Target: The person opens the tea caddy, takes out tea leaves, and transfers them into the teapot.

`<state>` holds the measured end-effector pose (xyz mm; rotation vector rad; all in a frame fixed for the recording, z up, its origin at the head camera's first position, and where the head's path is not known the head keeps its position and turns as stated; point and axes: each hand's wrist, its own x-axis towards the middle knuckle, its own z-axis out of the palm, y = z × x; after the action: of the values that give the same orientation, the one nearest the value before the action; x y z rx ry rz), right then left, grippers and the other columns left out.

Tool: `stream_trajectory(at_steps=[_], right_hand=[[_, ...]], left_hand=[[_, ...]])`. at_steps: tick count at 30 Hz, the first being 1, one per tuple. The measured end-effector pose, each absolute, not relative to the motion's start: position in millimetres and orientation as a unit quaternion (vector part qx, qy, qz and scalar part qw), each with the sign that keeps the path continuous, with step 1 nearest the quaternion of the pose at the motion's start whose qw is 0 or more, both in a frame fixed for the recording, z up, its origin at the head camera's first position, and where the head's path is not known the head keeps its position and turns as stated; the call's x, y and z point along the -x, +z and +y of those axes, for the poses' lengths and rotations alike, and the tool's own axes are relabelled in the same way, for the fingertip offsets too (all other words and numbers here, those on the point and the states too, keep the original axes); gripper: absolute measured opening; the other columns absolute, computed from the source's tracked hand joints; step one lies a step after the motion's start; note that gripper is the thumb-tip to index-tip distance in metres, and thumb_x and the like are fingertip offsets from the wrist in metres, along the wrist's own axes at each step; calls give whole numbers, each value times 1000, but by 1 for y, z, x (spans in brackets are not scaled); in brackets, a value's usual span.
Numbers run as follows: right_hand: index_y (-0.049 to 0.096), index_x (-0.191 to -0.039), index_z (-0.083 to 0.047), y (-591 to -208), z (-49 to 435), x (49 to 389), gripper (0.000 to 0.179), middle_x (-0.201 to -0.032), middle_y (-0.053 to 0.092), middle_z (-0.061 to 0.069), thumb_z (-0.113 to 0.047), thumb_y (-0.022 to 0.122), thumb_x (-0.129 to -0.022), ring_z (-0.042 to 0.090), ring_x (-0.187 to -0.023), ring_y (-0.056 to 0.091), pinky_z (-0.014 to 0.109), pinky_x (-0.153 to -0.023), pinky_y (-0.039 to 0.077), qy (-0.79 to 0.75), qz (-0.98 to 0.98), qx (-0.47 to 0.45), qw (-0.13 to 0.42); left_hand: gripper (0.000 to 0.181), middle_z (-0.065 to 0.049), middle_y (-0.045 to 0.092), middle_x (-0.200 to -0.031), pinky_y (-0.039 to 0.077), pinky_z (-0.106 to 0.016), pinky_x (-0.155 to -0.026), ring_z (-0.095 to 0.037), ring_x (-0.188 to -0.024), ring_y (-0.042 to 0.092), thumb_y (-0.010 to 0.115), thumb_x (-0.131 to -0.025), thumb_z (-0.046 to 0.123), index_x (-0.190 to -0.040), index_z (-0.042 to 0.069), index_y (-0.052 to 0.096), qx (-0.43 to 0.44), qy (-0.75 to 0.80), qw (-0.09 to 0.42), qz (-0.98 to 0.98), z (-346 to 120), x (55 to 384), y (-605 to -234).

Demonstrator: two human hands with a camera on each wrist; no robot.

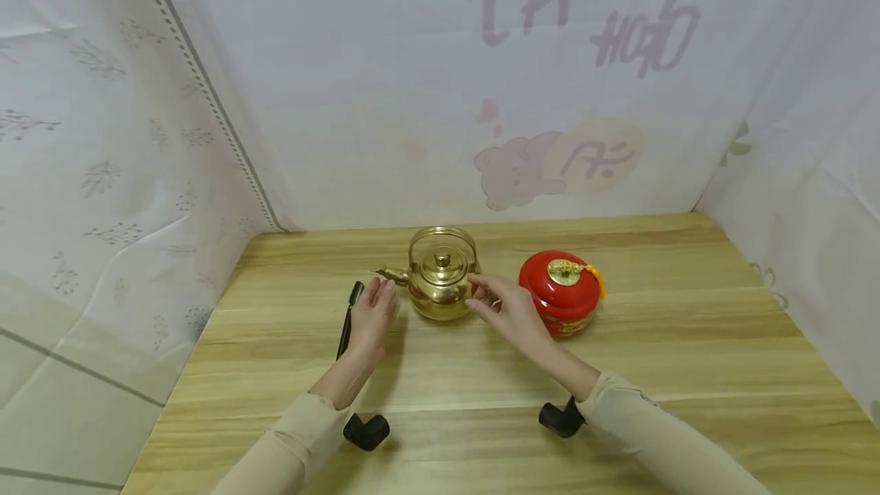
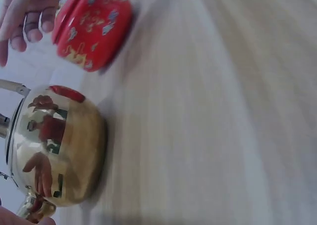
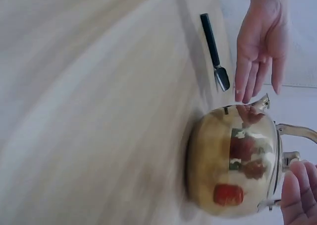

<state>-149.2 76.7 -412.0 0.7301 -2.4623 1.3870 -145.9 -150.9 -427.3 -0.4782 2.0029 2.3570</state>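
A shiny brass teapot [image 1: 440, 298] with a raised hoop handle and a knobbed lid stands on the wooden table; its spout points left. Beside the spout is my left hand [image 1: 373, 318], its fingers fairly straight and nothing held in it. My right hand [image 1: 512, 312] hovers at the teapot's right side, fingers loosely bent, with no object between them. From the right wrist view, the left hand [image 3: 262, 46] is near the spout, and whether it touches is unclear. The right hand's fingertips [image 3: 298, 178] appear near the lid knob and handle.
Right of the teapot sits a lidded red jar [image 1: 558, 292] with a gold medallion and yellow tassel, partly behind the right hand. A slim black tool with a scoop-like end [image 3: 213, 46] lies on the table by the left hand. Patterned cloth [image 1: 385, 136] hangs behind the table.
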Motion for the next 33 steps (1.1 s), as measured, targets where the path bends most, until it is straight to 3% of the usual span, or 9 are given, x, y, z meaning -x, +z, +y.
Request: stream_trajectory(at_steps=[4,7,11,17,25,33], right_hand=[[63,-114,4,-413,59,164,35,-75,63,5,-7,72,-82,9,-64,54,18,-56,48,484,-839,-222,115],[61,-115,5,-417,50,173,37,-71,62,5,-7,72,-81,10,-61,52,18,-53,45,481,-842,-208,128],[61,-117,5,-421,40,182,39,-67,64,5,-9,72,-82,9,-59,54,20,-53,45,468,-849,-199,145],[59,-120,5,-420,31,191,41,-56,58,0,-14,69,-85,5,-49,46,19,-46,38,445,-865,-188,137],[60,-122,0,-414,25,199,42,-50,51,-4,-22,68,-87,4,-41,39,19,-38,29,410,-891,-160,110],[64,-116,-2,-413,23,203,35,-48,48,-5,-22,67,-88,4,-40,38,19,-37,26,405,-896,-146,109]], left_hand=[[62,-21,20,-153,29,-38,-113,-30,-141,23,48,-99,19,-148,-2,16,171,767,-22,618,-144,160,-431],[53,-22,32,-148,31,-39,-112,-30,-137,31,49,-98,16,-143,-5,29,187,767,-45,612,-139,168,-434],[38,-22,46,-135,37,-39,-108,-28,-127,43,50,-98,14,-129,-8,42,210,759,-71,613,-136,175,-437],[30,-15,54,-120,43,-38,-101,-19,-109,50,51,-97,13,-121,-5,49,230,750,-97,613,-135,181,-443],[23,-4,53,-103,47,-21,-87,-10,-95,51,52,-97,14,-113,-1,50,226,749,-97,615,-135,181,-444],[18,-1,52,-96,49,-19,-80,-7,-87,51,53,-97,14,-109,0,51,221,751,-101,614,-136,181,-445]])
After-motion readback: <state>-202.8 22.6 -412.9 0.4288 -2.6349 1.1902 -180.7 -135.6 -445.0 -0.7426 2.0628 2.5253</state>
